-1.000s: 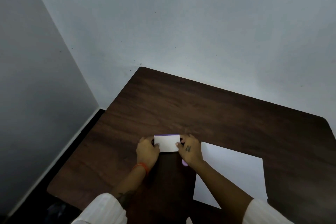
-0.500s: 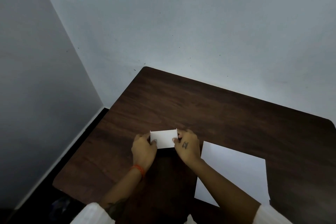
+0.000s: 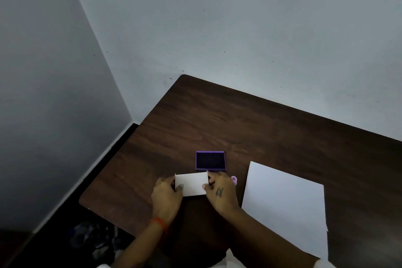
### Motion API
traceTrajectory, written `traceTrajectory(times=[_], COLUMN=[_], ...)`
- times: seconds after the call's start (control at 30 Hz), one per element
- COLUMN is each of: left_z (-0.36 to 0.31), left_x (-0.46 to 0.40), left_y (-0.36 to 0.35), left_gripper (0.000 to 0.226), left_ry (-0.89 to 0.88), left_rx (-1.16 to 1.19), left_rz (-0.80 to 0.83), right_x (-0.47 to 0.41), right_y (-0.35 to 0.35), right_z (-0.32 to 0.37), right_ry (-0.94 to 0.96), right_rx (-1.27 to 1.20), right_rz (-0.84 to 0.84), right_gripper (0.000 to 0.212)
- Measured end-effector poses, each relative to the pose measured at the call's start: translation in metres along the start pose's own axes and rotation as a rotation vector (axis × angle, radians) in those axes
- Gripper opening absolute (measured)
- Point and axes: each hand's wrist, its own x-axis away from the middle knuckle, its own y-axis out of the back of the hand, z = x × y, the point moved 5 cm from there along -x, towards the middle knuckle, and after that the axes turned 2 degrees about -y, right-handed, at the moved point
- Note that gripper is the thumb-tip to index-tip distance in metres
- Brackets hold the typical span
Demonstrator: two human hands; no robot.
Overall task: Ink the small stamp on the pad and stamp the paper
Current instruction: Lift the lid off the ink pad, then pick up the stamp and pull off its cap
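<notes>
A purple ink pad lies uncovered on the dark wooden table, its dark inked face showing. Just in front of it both hands hold its white lid: my left hand grips the lid's left end, my right hand grips the right end. A small purple stamp peeks out from behind my right hand, on the table beside the pad. A white sheet of paper lies flat to the right of my hands.
The table stands in a room corner with pale walls at the left and back. Its left edge drops to a dark floor, where a dark crumpled thing lies.
The white lid has come off the ink pad and moved toward me in both hands, which uncovered the pad. The small stamp shows again beside my right hand.
</notes>
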Motion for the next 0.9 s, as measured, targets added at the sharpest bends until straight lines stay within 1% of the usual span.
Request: traceTrajectory(times=[0.27, 0.33, 0.4, 0.47, 0.57, 0.67, 0.73, 0.83, 0.9], left_z=[0.005, 0.005, 0.004, -0.004, -0.029, -0.056, -0.070, -0.080, -0.083], left_x=[-0.001, -0.001, -0.002, -0.001, 0.000, 0.004, 0.007, 0.010, 0.010], left_y=[-0.005, -0.006, -0.006, -0.005, -0.009, -0.021, -0.033, -0.056, -0.070], left_gripper=[0.035, 0.040, 0.050, 0.060, 0.066, 0.070, 0.073, 0.075, 0.070], left_ry=[0.038, 0.048, 0.054, 0.018, -0.154, -0.322, -0.373, -0.405, -0.414], left_rx=[-0.018, -0.031, -0.052, -0.106, -0.121, -0.024, 0.041, 0.029, 0.030], left_rz=[0.005, 0.001, -0.017, -0.046, -0.064, 0.018, 0.094, 0.215, 0.281], right_x=[0.003, 0.003, 0.002, 0.001, 0.001, 0.005, 0.007, 0.010, 0.011], right_y=[-0.009, -0.010, -0.008, -0.002, 0.019, 0.044, 0.058, 0.064, 0.060], right_z=[-0.003, -0.003, -0.002, 0.001, 0.006, 0.007, 0.000, -0.020, -0.033], right_ry=[-0.020, -0.019, -0.004, 0.013, 0.054, 0.107, 0.097, -0.017, -0.071], right_rx=[-0.022, -0.022, -0.022, -0.031, -0.063, -0.100, -0.093, -0.107, -0.119], right_rz=[0.045, 0.052, 0.052, 0.023, -0.101, -0.245, -0.311, -0.292, -0.260], right_gripper=[0.032, 0.035, 0.037, 0.039, 0.043, 0.046, 0.048, 0.050, 0.044])
